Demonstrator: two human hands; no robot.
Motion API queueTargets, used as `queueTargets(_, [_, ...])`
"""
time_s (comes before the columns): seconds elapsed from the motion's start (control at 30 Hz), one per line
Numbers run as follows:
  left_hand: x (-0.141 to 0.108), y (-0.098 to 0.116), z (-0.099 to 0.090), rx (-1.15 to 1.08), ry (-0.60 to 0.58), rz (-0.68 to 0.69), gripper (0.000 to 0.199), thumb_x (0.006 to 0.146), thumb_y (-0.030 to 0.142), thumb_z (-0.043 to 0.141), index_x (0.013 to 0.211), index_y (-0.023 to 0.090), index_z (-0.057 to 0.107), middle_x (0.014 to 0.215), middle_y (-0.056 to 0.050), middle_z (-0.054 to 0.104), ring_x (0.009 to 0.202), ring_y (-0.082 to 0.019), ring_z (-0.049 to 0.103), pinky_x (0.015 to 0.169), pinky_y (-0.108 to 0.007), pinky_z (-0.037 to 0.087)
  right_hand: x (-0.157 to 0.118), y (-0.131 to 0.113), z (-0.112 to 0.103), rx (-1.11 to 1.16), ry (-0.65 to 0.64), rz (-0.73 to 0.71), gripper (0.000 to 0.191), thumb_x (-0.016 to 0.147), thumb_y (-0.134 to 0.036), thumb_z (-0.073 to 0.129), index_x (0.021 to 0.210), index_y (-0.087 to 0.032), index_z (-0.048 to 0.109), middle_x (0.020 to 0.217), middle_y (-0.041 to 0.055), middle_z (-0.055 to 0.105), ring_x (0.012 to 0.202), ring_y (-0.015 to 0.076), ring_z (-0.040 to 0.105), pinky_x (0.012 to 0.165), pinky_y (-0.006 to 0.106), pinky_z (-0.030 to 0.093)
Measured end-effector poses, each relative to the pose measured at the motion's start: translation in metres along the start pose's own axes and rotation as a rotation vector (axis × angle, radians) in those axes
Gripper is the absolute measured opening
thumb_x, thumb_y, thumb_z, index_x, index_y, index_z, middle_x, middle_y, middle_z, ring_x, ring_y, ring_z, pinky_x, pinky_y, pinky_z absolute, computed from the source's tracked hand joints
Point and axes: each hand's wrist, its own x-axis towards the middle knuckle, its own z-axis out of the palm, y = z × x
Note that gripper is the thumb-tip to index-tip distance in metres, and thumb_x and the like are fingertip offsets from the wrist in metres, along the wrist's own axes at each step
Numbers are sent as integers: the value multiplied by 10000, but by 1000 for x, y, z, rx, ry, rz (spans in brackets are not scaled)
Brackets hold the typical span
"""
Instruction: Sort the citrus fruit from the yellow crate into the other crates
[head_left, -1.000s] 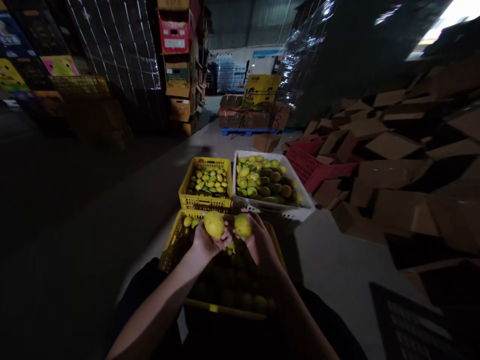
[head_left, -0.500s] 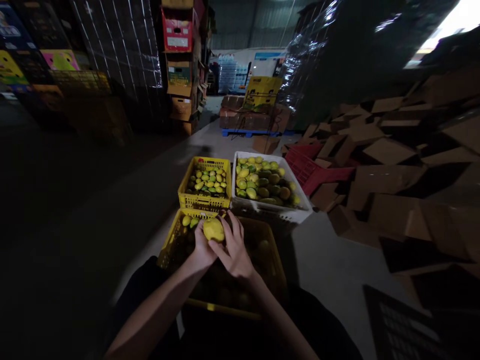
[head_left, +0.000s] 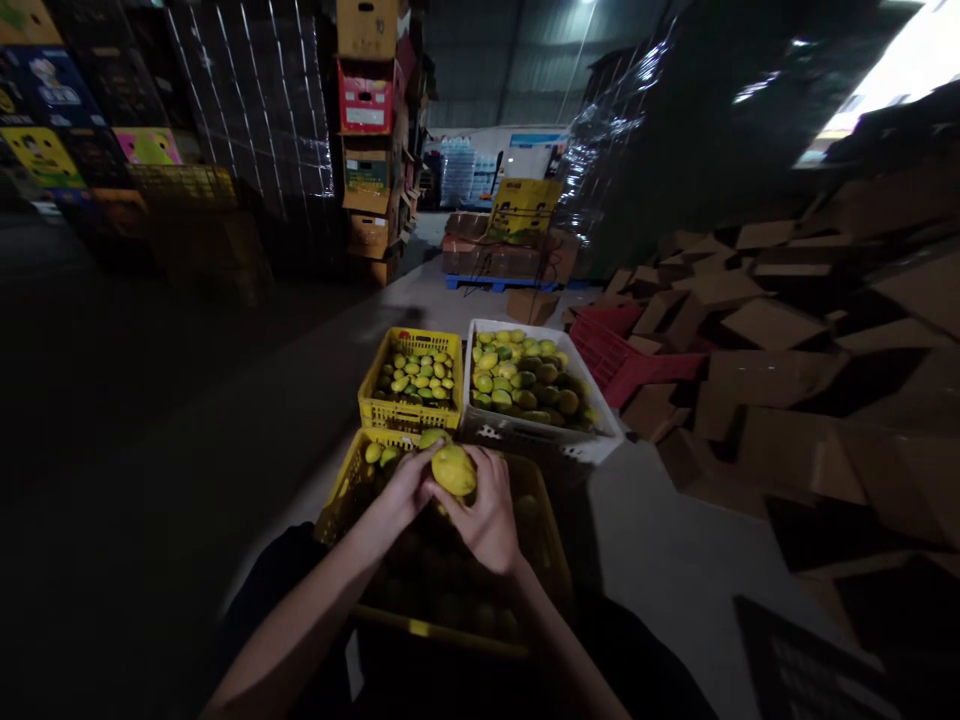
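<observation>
A yellow lemon (head_left: 454, 470) is between my two hands, above the near yellow crate (head_left: 341, 490). My right hand (head_left: 486, 510) curls around its right side, with the thumb underneath. The fingers of my left hand (head_left: 409, 485) are bent against its left side. A greener lemon (head_left: 433, 438) shows just beyond my left fingertips; whether that hand grips it too is unclear. Other lemons (head_left: 373, 453) lie in the back left corner of the near crate, and its shaded interior holds more, dimly seen.
Past the near crate stand a smaller yellow crate (head_left: 375, 413) and a white crate (head_left: 544, 440), both holding many lemons. A red crate (head_left: 622, 355) and heaped cardboard boxes (head_left: 787, 380) lie to the right. Stacked cartons (head_left: 367, 175) rise behind.
The lemon has moved right and turned, and my right hand now wraps it more closely. A greener lemon has come into sight behind my left fingers. The view has tilted slightly up.
</observation>
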Motion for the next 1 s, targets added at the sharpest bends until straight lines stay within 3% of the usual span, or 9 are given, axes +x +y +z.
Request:
queueTargets(0.1, [9, 10, 0, 139, 39, 146, 376, 620, 211, 769, 949, 186, 588, 917, -39, 642, 927, -196, 603, 912, -339, 458, 5, 10, -9, 31, 108, 60, 474, 759, -351, 698, 1153, -211, 475, 1070, 110, 564, 992, 257, 551, 864, 460, 502])
queueTargets(0.23, [6, 21, -4, 571, 3, 549, 483, 580, 189, 801, 1004, 192, 570, 1032, -50, 582, 1010, -203, 551, 955, -347, 414, 7, 25, -14, 157, 185, 225, 531, 690, -380, 752, 1121, -209, 492, 1052, 82, 557, 934, 229, 572, 817, 428, 521])
queueTargets(0.3, [-1, 25, -7, 693, -62, 636, 453, 628, 217, 784, 1038, 200, 590, 1067, -68, 569, 1047, -219, 538, 959, -363, 409, 5, 29, -14, 193, 176, 259, 541, 677, -368, 763, 1125, -209, 505, 1094, 88, 540, 981, 237, 562, 847, 436, 510])
queueTargets(0.4, [-8, 28, -10, 738, -169, 656, 465, 644, 262, 791, 1065, 206, 602, 1077, -79, 576, 1042, -225, 546, 949, -370, 415, 2, 29, -13, 264, 139, 254, 537, 670, -317, 767, 1139, -224, 522, 1148, 90, 522, 1041, 243, 549, 881, 432, 496])
queueTargets(0.53, [-9, 34, -11, 609, -255, 504, 536, 611, 279, 817, 1098, 207, 605, 1136, -89, 599, 1085, -233, 548, 977, -365, 403, 4, 22, -14, 535, 97, 397, 562, 615, -288, 801, 1108, -254, 533, 1101, 60, 582, 997, 226, 579, 839, 383, 501])
queueTargets(0.67, [-9, 39, -12, 273, -251, 156, 555, 587, 270, 824, 1088, 203, 595, 1070, -65, 654, 1035, -224, 592, 954, -359, 436, 9, 17, -23, 948, 2, 662, 492, 630, -300, 788, 1050, -274, 534, 973, 18, 651, 864, 187, 625, 730, 304, 502])
queueTargets(0.77, [-9, 40, -16, 50, -239, -88, 446, 632, 245, 790, 1040, 193, 619, 988, -48, 679, 951, -203, 633, 937, -353, 461, 11, 18, -28, 1097, -72, 785, 429, 642, -321, 775, 1022, -267, 585, 915, 12, 676, 821, 176, 628, 696, 275, 485])
queueTargets(0.9, [-10, 41, -17, -119, -188, -224, 318, 697, 141, 703, 1008, 158, 640, 990, -68, 690, 962, -215, 646, 963, -360, 454, 10, 22, -27, 1189, -79, 839, 430, 639, -350, 774, 1034, -274, 622, 976, 15, 689, 846, 187, 622, 694, 281, 474])
queueTargets(1.0, [-10, 43, -16, -211, -241, -265, 376, 760, 124, 626, 1134, 148, 598, 1052, -92, 687, 987, -226, 652, 995, -394, 438, 11, 21, -27, 1188, -105, 863, 423, 662, -382, 755, 1049, -260, 636, 997, 27, 693, 870, 201, 621, 705, 295, 471])
